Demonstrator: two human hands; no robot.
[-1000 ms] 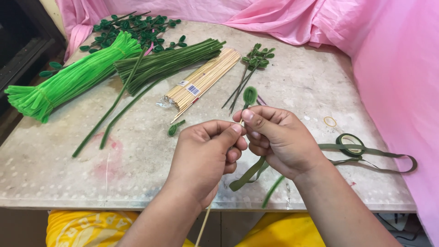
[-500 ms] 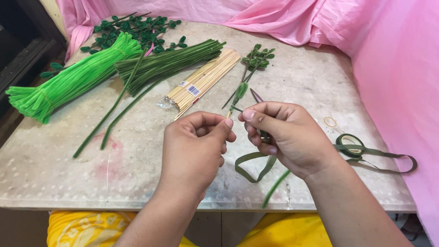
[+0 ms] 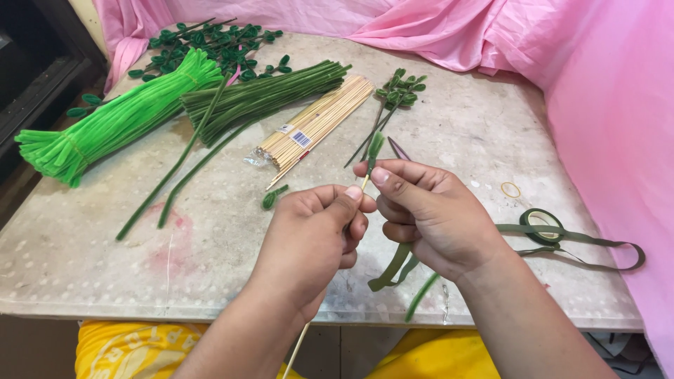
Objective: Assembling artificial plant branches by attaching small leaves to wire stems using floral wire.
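Note:
My left hand [image 3: 312,235] and my right hand [image 3: 428,214] meet over the front of a stone table [image 3: 210,274]. Both pinch a thin wooden skewer [image 3: 365,182] whose lower end [image 3: 296,351] runs down past my left wrist. At the skewer's top sits a small dark green pipe cleaner leaf [image 3: 375,147]. A strip of green floral tape [image 3: 393,267] hangs below my right hand and trails to a tape roll [image 3: 540,224] on the right. A green pipe cleaner [image 3: 421,298] also pokes out beneath my right hand.
On the table lie a bright green pipe cleaner bundle [image 3: 112,126], a dark green bundle [image 3: 267,95], a pack of skewers [image 3: 316,123], finished leafy stems [image 3: 397,98], loose leaves [image 3: 210,42], a rubber band [image 3: 510,189] and pink cloth [image 3: 604,105].
My hands have drawn closer together and moved slightly down. The leaf tip has tilted to stand more upright above my right thumb.

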